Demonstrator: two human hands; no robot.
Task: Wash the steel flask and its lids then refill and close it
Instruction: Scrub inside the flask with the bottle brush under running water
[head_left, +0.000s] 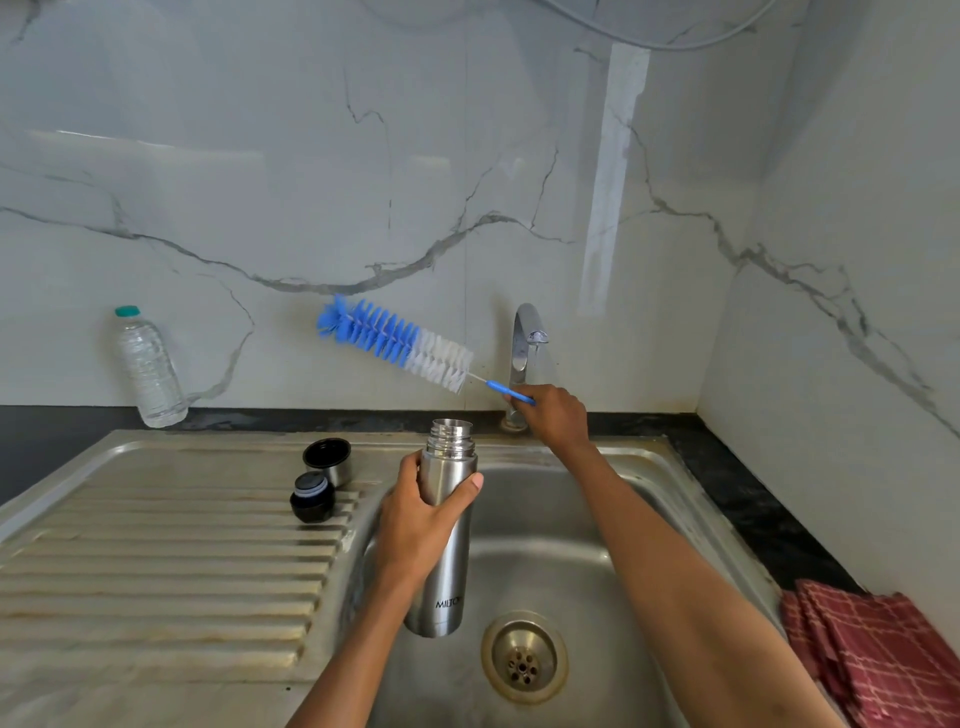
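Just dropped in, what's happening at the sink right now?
A person is washing a steel flask. The left hand grips the open flask upright over the sink basin, while the right hand holds a blue and white bottle brush raised above it, not yet inside. The outer cap and inner stopper sit on the drainboard.

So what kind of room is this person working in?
Most likely a home kitchen, at the sink. A steel sink with a ribbed drainboard and a tap sits against a marble-look wall. The left hand holds a flask, and the right hand a bottle brush.
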